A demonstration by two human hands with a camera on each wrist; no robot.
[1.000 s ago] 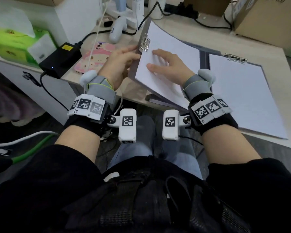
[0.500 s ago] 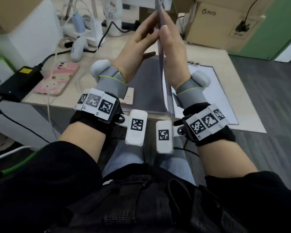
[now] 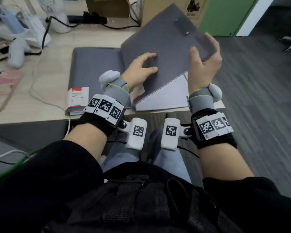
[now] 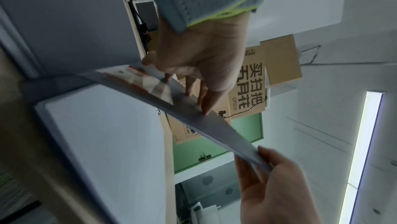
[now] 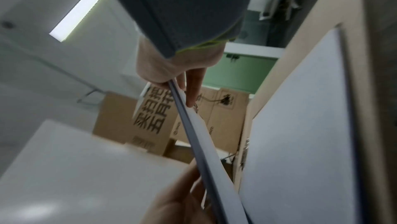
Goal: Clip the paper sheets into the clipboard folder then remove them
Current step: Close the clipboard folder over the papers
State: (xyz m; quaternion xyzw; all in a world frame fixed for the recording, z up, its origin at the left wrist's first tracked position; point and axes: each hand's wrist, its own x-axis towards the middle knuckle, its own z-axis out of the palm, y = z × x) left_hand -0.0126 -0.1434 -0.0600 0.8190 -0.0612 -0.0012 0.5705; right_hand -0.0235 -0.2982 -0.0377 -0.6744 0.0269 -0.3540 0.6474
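The grey clipboard folder lies open on the desk, one cover [image 3: 96, 68] flat at the left. Its other flap [image 3: 166, 39] is raised and tilted over to the right, grey back facing up. My left hand [image 3: 141, 66] rests with straight fingers on that grey back. My right hand [image 3: 203, 64] grips the flap's right edge, thumb on top and fingers underneath. White paper sheets [image 3: 166, 96] lie flat on the desk below the flap. The left wrist view shows the flap's thin edge [image 4: 193, 113] between both hands, with white paper on its underside.
A white box with a red label [image 3: 77, 98] sits at the folder's near left corner. A pink phone case [image 3: 2, 91], a white controller [image 3: 18, 51] and cables lie to the left. Cardboard boxes [image 3: 158, 7] stand behind. The desk ends just right of the paper.
The flap with paper went from lying at the left, through upright between both hands, to tilting over the right side. My right hand moved from the paper's face to the flap's edge.
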